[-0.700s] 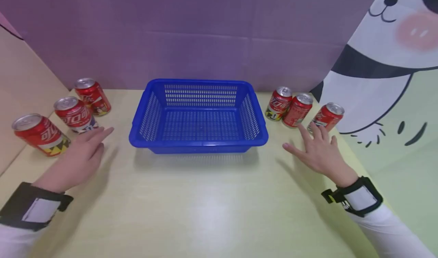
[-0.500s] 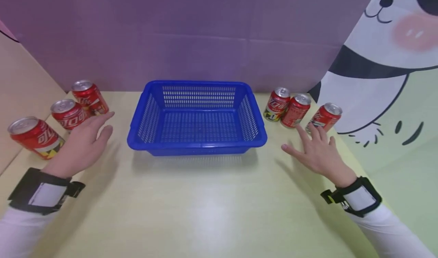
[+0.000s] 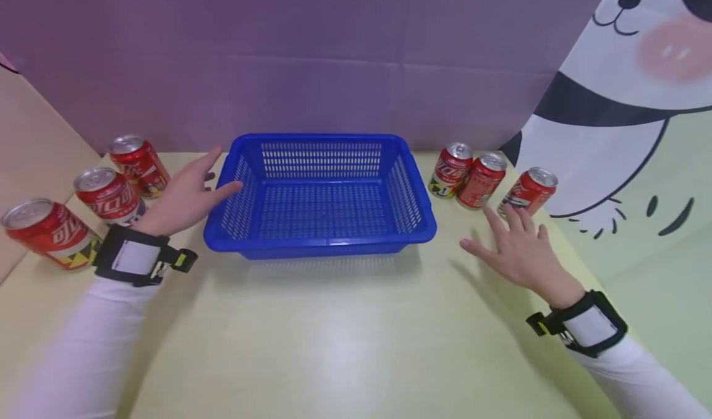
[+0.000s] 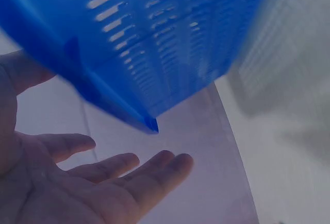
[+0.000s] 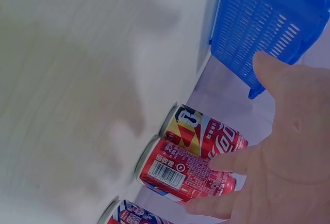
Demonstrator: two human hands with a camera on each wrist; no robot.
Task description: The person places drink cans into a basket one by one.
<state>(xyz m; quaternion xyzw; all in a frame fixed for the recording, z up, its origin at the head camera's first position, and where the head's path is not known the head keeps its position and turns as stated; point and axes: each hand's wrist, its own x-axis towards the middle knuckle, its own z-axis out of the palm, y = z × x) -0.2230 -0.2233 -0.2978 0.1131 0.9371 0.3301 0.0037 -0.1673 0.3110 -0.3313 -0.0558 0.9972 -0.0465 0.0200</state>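
A blue basket stands upright near the back edge of the tabletop, about midway between its left and right edges. The left hand is spread just beside the basket's left side, its thumb reaching across the rim in the head view and its other fingers extended outside; whether the thumb touches the plastic, I cannot tell. Behind that hand, three red cans stand in a slanting row along the left edge: one near the back left corner, a middle one and one closest to the person. The right hand is spread too, palm down over the right part of the tabletop, with its thumb pointing towards the basket. Its fingertips overlap the outermost red can by the right edge, but contact cannot be made out. Closer to the back right corner, a red can with a yellow-and-black pattern and a can showing a barcode stand side by side. Each wrist wears a black strap over a white sleeve, and a purple backdrop rises behind the back edge.
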